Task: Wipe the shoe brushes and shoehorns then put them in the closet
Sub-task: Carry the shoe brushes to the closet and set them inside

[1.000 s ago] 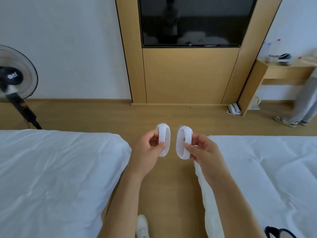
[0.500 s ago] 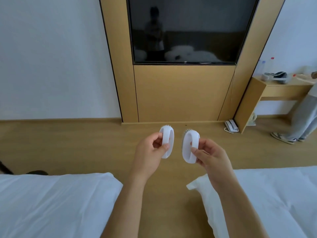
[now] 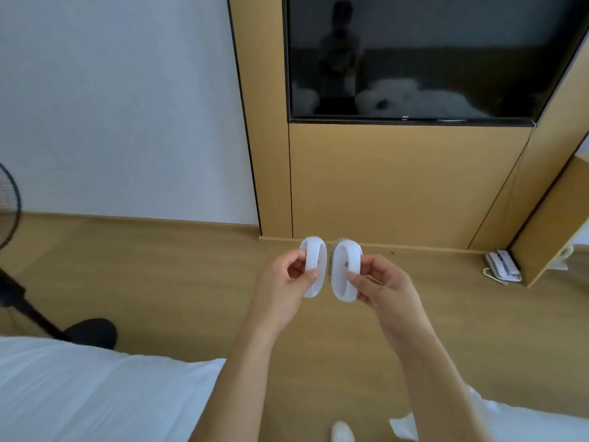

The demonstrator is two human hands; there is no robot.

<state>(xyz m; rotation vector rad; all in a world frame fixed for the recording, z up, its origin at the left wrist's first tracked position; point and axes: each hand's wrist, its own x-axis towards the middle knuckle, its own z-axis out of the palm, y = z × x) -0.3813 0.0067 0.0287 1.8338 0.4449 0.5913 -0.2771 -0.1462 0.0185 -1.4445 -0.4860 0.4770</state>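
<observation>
The left hand [image 3: 283, 282] holds one white shoe brush, the left brush [image 3: 314, 266], with its thumb and fingers curled round the loop handle. The right hand [image 3: 382, 283] holds the other one, the right brush [image 3: 345, 269], in the same way, pinching the handle between thumb and fingers. Both brushes are up in the air in front of the person, over the wooden floor [image 3: 159, 282], side by side and very near each other, but not touching as far as I can see. They stand on end, and short bristles peek out at the top. I think they are light, because a few fingers are enough to hold each one. The white part looks like hard, smooth plastic, so it will not bend, but it could slip in a loose grip. The loop handle looks like the best place to hold, and the bristle side is best left alone. I count two shoe brushes, one in each hand. I see no shoehorn, no cloth and no closet here. Around the person I count two beds with white covers, the left bed [image 3: 95, 393] and the right bed [image 3: 526, 422], one dark TV [image 3: 430, 55] on the wood wall, one fan [image 3: 9, 218] at the left edge, and one telephone [image 3: 502, 266] on the floor.
</observation>
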